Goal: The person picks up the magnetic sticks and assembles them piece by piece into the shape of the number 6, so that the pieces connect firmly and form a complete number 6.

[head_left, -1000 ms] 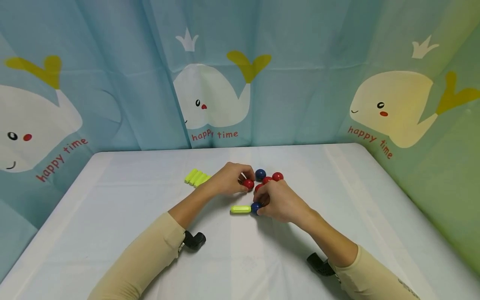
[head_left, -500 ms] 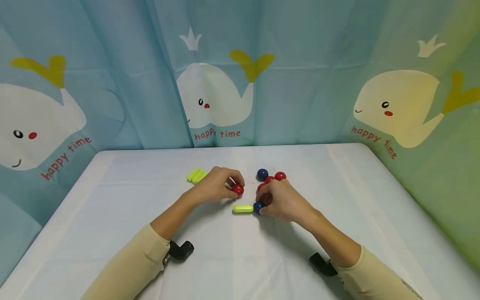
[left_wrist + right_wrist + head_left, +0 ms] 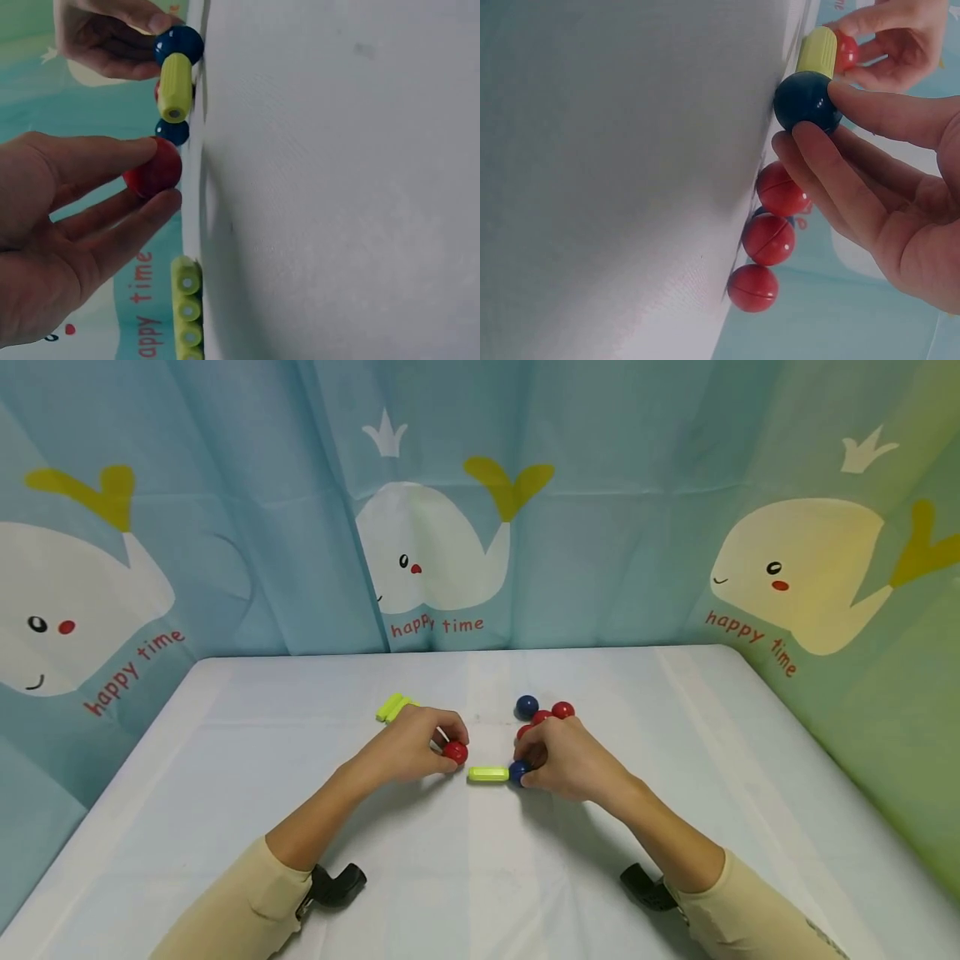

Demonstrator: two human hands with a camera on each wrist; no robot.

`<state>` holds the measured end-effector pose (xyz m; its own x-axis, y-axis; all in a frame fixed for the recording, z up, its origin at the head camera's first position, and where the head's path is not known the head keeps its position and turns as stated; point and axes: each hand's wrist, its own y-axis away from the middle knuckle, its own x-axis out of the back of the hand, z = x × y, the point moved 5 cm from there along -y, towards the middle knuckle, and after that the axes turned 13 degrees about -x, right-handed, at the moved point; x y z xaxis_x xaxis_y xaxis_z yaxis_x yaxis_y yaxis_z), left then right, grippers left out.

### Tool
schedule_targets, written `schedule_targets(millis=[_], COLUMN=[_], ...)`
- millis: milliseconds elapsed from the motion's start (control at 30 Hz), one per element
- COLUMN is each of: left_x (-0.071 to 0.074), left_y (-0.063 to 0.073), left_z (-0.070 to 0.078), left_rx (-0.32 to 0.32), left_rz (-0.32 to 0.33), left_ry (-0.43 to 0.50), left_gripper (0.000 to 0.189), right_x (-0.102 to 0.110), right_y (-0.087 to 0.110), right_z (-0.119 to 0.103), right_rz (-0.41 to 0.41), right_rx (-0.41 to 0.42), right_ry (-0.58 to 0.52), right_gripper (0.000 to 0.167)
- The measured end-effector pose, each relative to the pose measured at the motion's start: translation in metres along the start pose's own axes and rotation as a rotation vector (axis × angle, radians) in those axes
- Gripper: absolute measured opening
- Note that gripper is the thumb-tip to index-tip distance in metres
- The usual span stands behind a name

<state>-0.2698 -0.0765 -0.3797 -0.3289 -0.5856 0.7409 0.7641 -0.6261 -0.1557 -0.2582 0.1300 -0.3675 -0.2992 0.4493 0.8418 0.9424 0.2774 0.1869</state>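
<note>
My left hand (image 3: 408, 745) pinches a red ball (image 3: 156, 169) between thumb and fingertips, a short way left of a yellow-green rod (image 3: 488, 774). That rod lies with its right end against a dark blue ball (image 3: 808, 103). Thumb and fingers of my right hand (image 3: 566, 760) pinch the blue ball. In the left wrist view the rod's free end, with a small grey dot in it, faces the camera. Behind the right hand sit several red balls (image 3: 769, 239), partly covered by it in the head view, and another dark blue ball (image 3: 527, 707).
Several more yellow-green rods (image 3: 187, 309) lie side by side beyond the left hand, which partly hides them in the head view. A white cloth covers the table (image 3: 450, 877). A curtain printed with whales (image 3: 615, 527) hangs along its back and sides.
My left hand has carried the red ball left and toward me, from near the other balls to the rod's left side. The right hand keeps its grip on the blue ball.
</note>
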Motion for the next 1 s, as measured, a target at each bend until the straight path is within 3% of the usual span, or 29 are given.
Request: schedule_targets(millis=[533, 1000], left_x=[-0.0015, -0.0092], left_y=[0.0069, 0.0052], left_z=[0.0045, 0.0072], left_rx=[0.017, 0.001], left_rz=[-0.100, -0.106], left_ry=[-0.021, 0.009], left_gripper=[0.019, 0.019], right_x=[-0.0003, 0.0008], right_y=[-0.0003, -0.0002], right_z=[0.0020, 0.0010], right_rz=[0.001, 0.005], right_rx=[-0.005, -0.009], right_ry=[-0.020, -0.011], right_gripper=[0.018, 0.020])
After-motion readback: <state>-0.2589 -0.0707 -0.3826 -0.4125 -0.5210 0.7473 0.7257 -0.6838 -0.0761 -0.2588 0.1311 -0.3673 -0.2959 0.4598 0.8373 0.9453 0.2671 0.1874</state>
